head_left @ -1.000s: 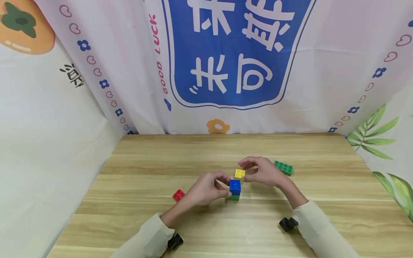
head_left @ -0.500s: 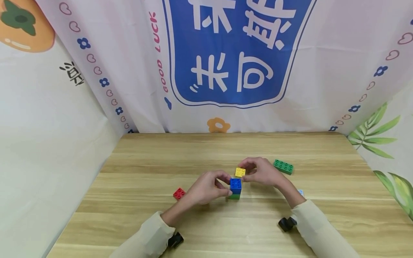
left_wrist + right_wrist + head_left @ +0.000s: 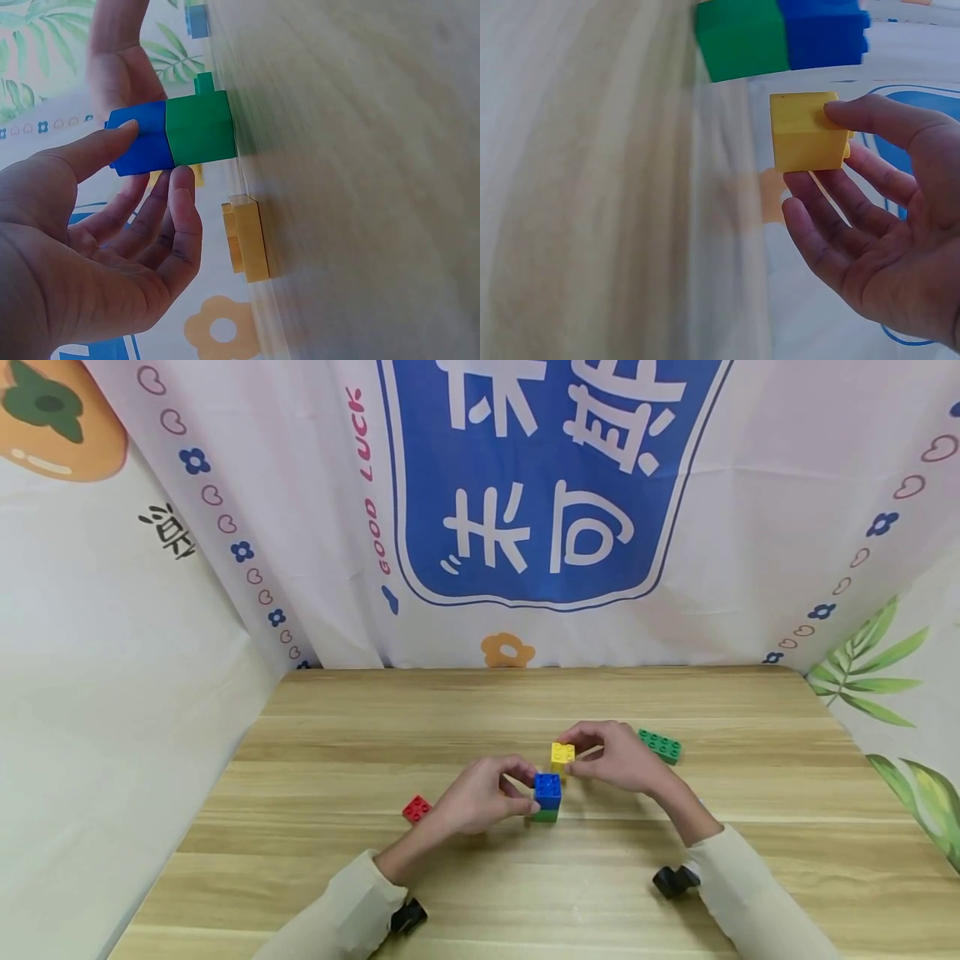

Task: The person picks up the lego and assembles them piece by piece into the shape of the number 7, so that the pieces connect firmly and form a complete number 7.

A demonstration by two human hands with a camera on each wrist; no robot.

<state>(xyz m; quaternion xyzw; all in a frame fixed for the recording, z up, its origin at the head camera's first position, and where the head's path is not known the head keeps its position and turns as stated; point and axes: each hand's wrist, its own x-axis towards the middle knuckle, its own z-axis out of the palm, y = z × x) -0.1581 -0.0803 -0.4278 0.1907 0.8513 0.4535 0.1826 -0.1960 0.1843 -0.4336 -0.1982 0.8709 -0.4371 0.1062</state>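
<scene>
On the white backdrop cloth (image 3: 750, 568), white characters are lying sideways across a blue shield (image 3: 547, 468): 未 (image 3: 489, 531), 可 (image 3: 588, 531) and, partly cropped, 来 (image 3: 495, 393) and 期 (image 3: 618, 431). Left of that shield, pink "GOOD LUCK" (image 3: 366, 482) is running upward on the cloth. Farther left of it, a small black character (image 3: 170, 533) is proving illegible.

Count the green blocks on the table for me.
2. The lower green block sits directly under the blue block; the flat green block lies just to the right of the right hand. Others may be hidden.
</scene>
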